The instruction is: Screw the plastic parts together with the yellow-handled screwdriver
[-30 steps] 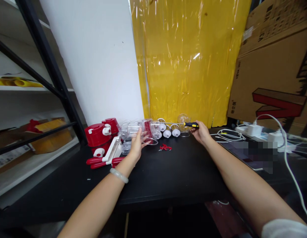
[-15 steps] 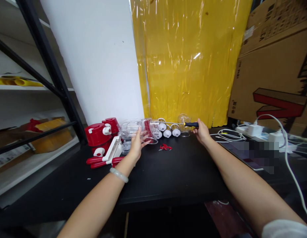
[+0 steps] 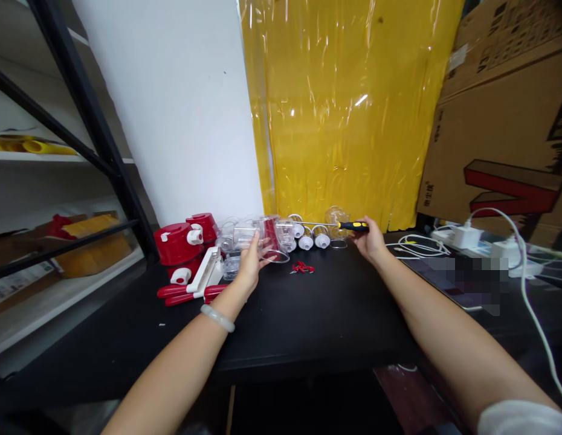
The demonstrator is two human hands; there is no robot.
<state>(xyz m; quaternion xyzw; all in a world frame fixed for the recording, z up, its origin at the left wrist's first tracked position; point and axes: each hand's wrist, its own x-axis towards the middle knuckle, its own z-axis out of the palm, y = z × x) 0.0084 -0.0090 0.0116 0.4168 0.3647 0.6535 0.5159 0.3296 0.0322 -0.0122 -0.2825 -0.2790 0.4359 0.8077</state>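
My left hand (image 3: 250, 260) is wrapped round a clear plastic container with a red part (image 3: 270, 233), held on its side. My right hand (image 3: 370, 241) grips a screwdriver (image 3: 353, 226) by its black and yellow handle. The metal shaft runs level to the left, its tip at the right end of the clear container; I cannot tell what the tip touches. Below them on the black table lie several small red pieces with metal tips (image 3: 302, 267). Several clear cylinders with white caps (image 3: 306, 241) lie behind, and another clear container (image 3: 338, 226) stands beside the screwdriver.
Red round housings with white knobs (image 3: 176, 244) and white parts with red handles (image 3: 203, 281) sit at the left. To the right are white cables (image 3: 419, 246), a dark tablet (image 3: 437, 284), and a power strip with white chargers (image 3: 465, 235). A large cardboard box (image 3: 498, 133) stands behind.
The screwdriver handle has turned, showing more of its yellow patches, and the fingers of my right hand have shifted on it. My left hand keeps its hold on the clear container.
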